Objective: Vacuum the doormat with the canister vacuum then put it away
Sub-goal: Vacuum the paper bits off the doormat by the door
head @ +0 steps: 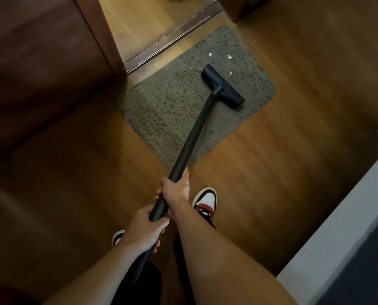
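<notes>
Doormat [172, 111] bears the nozzle [222, 86] (2 hands [144, 227] [176, 188] grip wand [194, 137]).

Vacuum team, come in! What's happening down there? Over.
Black wand gripped by left hand and right hand. Its floor head on doormat, white scraps beyond it. Nothing in the way.

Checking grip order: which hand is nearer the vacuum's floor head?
Right. The right hand grips the wand farther down toward the floor head; the left hand grips behind it.
</notes>
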A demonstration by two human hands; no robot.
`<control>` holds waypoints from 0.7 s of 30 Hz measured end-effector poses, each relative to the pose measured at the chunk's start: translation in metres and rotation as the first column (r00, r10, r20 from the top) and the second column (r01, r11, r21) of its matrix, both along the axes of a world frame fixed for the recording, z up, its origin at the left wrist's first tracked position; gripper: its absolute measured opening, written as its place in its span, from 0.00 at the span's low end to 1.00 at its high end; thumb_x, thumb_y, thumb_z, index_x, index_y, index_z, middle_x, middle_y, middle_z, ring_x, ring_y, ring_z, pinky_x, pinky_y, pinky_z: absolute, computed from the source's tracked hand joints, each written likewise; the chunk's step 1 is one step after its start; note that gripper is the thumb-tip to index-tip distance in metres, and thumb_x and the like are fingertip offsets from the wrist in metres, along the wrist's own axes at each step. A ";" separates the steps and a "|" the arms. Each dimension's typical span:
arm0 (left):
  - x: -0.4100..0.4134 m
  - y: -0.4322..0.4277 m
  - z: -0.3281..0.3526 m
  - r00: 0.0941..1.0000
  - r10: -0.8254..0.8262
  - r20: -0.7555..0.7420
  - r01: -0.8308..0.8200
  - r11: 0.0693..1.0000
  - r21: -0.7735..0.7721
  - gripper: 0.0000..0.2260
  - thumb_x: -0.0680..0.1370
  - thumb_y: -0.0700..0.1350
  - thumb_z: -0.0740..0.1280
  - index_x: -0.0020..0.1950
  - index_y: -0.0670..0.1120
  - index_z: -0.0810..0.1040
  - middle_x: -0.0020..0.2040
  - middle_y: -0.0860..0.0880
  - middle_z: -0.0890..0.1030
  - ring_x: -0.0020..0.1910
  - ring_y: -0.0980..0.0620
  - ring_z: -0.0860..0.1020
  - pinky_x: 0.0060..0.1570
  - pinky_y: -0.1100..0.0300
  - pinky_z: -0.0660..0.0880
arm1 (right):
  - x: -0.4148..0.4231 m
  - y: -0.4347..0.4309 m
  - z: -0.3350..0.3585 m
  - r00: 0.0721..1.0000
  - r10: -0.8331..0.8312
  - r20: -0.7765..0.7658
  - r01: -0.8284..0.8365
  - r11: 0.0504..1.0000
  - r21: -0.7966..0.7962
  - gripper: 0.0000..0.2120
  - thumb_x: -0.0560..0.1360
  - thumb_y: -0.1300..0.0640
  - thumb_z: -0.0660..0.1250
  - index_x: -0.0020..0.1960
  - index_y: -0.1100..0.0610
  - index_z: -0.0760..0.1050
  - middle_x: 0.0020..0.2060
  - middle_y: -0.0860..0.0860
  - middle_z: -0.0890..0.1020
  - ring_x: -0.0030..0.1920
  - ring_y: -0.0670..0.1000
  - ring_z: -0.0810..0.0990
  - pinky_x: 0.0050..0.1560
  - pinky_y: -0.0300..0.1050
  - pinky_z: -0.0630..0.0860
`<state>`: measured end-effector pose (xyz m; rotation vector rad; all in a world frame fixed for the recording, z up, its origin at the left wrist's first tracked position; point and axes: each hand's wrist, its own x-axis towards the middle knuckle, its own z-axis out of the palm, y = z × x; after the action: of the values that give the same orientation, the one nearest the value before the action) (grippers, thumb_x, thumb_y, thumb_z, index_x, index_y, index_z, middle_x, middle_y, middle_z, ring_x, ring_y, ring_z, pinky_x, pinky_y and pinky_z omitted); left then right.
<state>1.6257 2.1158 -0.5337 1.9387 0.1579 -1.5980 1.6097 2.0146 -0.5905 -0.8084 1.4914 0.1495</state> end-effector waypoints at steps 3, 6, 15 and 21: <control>0.000 0.029 0.008 1.000 -0.006 0.016 0.006 1.000 0.004 0.05 0.79 0.42 0.68 0.44 0.42 0.77 0.30 0.47 0.77 0.24 0.51 0.74 0.24 0.60 0.73 | 0.000 0.029 0.007 1.000 -0.002 0.010 0.002 1.000 0.013 0.38 0.79 0.65 0.65 0.79 0.38 0.54 0.46 0.57 0.78 0.28 0.49 0.77 0.30 0.44 0.78; 0.000 0.056 0.013 1.000 0.000 0.008 0.000 1.000 0.015 0.05 0.78 0.42 0.69 0.44 0.42 0.77 0.28 0.48 0.77 0.23 0.49 0.75 0.26 0.58 0.74 | 0.000 0.054 0.014 1.000 0.009 0.006 -0.010 1.000 0.022 0.38 0.80 0.65 0.65 0.80 0.38 0.53 0.47 0.57 0.78 0.27 0.48 0.77 0.29 0.43 0.77; 0.009 0.108 0.023 0.996 0.010 -0.086 -0.009 1.000 0.009 0.03 0.78 0.41 0.67 0.47 0.41 0.77 0.27 0.48 0.77 0.25 0.48 0.74 0.28 0.57 0.72 | 0.003 0.104 0.029 1.000 0.023 -0.001 -0.022 0.999 0.034 0.40 0.80 0.64 0.65 0.81 0.38 0.49 0.48 0.57 0.80 0.26 0.48 0.77 0.29 0.43 0.77; 0.018 0.099 0.021 0.998 0.021 -0.052 -0.023 1.000 -0.021 0.03 0.79 0.43 0.67 0.49 0.43 0.77 0.29 0.45 0.76 0.24 0.48 0.74 0.26 0.58 0.72 | 0.013 0.094 0.023 1.000 0.028 -0.003 -0.028 0.999 -0.028 0.37 0.79 0.64 0.64 0.81 0.44 0.53 0.42 0.55 0.78 0.25 0.47 0.77 0.28 0.42 0.77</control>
<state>1.6434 2.2144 -0.5126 1.8740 0.1818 -1.6298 1.6231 2.1088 -0.5678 -0.8526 1.4880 0.1506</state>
